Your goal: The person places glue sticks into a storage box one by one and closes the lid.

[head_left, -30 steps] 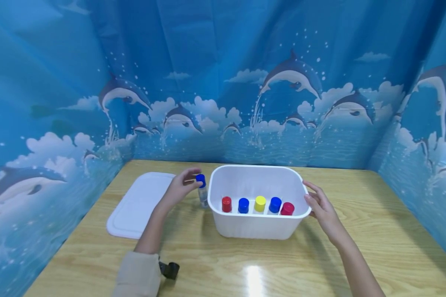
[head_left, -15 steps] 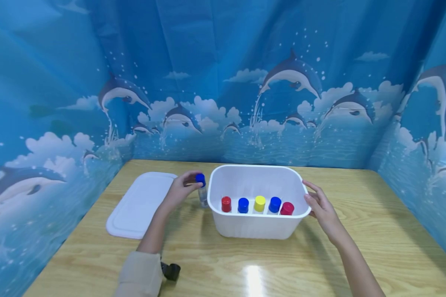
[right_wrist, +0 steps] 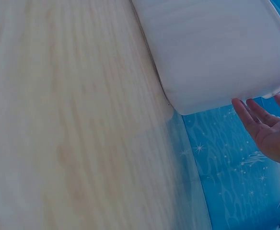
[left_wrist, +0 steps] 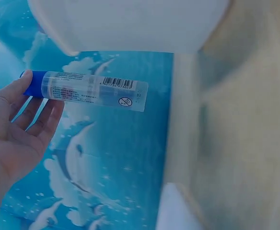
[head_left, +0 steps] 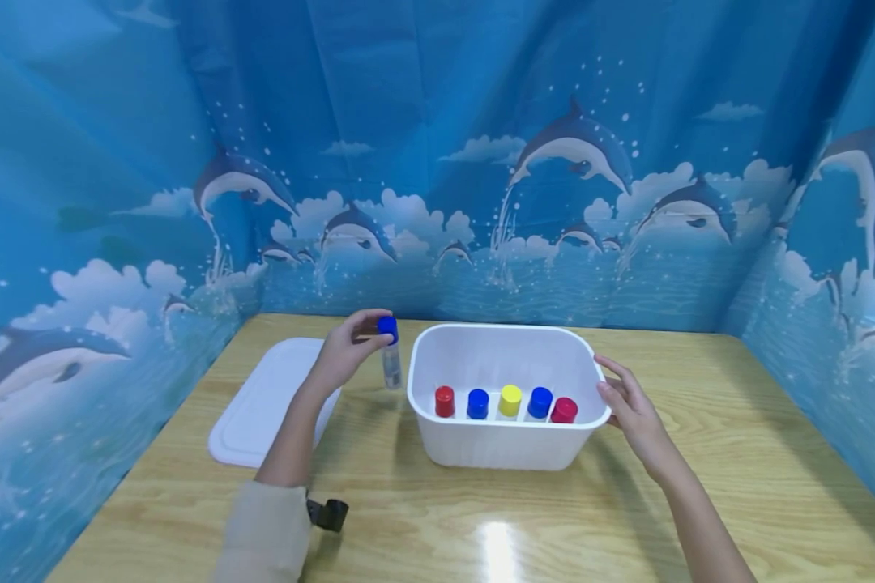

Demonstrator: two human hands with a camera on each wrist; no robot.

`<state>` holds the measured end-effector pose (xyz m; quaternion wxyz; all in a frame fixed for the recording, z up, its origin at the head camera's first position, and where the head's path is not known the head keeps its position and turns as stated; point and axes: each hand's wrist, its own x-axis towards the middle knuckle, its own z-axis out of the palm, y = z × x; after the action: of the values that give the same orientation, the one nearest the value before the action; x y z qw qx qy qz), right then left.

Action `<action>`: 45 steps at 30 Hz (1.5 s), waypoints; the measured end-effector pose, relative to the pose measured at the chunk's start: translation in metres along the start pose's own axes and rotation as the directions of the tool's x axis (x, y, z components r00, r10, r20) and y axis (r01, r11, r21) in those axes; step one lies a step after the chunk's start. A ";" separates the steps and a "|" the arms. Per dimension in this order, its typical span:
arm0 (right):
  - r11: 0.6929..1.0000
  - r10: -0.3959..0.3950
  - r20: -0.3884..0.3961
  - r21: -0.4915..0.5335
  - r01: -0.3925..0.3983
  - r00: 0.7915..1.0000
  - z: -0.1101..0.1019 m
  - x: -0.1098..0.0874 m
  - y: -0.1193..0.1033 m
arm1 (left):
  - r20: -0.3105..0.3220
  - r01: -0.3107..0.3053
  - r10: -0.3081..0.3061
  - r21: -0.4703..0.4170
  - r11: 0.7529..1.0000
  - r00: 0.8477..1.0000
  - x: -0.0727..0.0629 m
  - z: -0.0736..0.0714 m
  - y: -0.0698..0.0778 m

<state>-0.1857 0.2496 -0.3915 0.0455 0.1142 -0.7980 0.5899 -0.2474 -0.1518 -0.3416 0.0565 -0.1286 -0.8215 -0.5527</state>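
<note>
My left hand (head_left: 343,352) pinches a clear tube by its blue cap, holding the tube (head_left: 391,364) upright just left of the white plastic bin (head_left: 503,445). In the left wrist view the tube (left_wrist: 94,91) shows printed text and a barcode; thumb and fingers meet at the cap. My right hand (head_left: 634,413) touches the bin's right rim with fingers and thumb. Its fingers look fairly straight against the bin's outer wall (right_wrist: 221,57) in the right wrist view. Inside the bin stand several capped tubes: red (head_left: 445,402), blue (head_left: 477,404), yellow (head_left: 510,401), blue (head_left: 540,402) and red (head_left: 565,410).
A white lid (head_left: 262,413) lies flat on the wooden table (head_left: 408,518), partly behind my left forearm. A blue dolphin-print curtain (head_left: 437,162) encloses the table at the back and sides. A black camera mount (head_left: 328,515) juts out from my left wrist.
My left hand has lifted the blue-capped tube and shifted it slightly left, opening a gap from the bin. My right hand and the bin look unmoved.
</note>
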 end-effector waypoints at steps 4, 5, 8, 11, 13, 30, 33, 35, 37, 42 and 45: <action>1.000 0.009 -0.002 -0.002 -0.009 1.000 0.000 0.000 0.000 | -0.008 -0.043 0.043 0.018 0.999 0.999 0.004 -0.007 0.015; 1.000 0.012 -0.003 -0.003 -0.012 1.000 0.000 0.000 0.000 | -0.008 -0.056 0.056 0.020 0.998 0.998 0.005 -0.008 0.019; 1.000 0.017 0.000 -0.002 -0.017 1.000 0.000 0.001 0.001 | -0.014 -0.098 0.099 0.038 0.994 0.995 0.007 -0.013 0.031; 1.000 0.016 0.002 -0.002 -0.016 1.000 0.000 0.001 0.001 | -0.019 -0.131 0.132 0.045 0.990 0.991 0.009 -0.017 0.042; 1.000 0.016 0.003 -0.001 -0.016 1.000 0.000 0.001 0.001 | -0.023 -0.152 0.153 0.052 0.987 0.988 0.010 -0.019 0.049; 1.000 0.028 0.002 -0.006 -0.028 1.000 0.000 0.000 0.000 | -0.007 -0.262 0.263 0.048 0.964 0.965 0.005 -0.006 0.108; 1.000 0.028 0.002 -0.005 -0.028 1.000 0.000 0.000 0.000 | 0.003 -0.274 0.274 0.033 0.961 0.962 0.005 0.001 0.109; 1.000 0.026 0.001 -0.003 -0.026 1.000 0.000 0.000 0.000 | 0.008 -0.277 0.277 0.012 0.961 0.961 0.009 0.004 0.101; 1.000 0.024 0.000 -0.003 -0.024 1.000 0.000 0.000 0.000 | 0.013 -0.277 0.277 -0.006 0.961 0.961 0.013 0.008 0.092; 1.000 0.023 0.000 -0.007 -0.023 1.000 0.000 0.000 0.000 | 0.029 -0.272 0.272 -0.017 0.962 0.962 0.017 0.018 0.080; 1.000 0.026 0.000 -0.011 -0.026 1.000 0.000 0.000 0.000 | 0.041 -0.260 0.260 -0.020 0.965 0.965 0.017 0.023 0.075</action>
<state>-0.1854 0.2492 -0.3911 0.0384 0.1034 -0.8026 0.5863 -0.2418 -0.1011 -0.2794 0.1098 -0.2475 -0.7946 -0.5434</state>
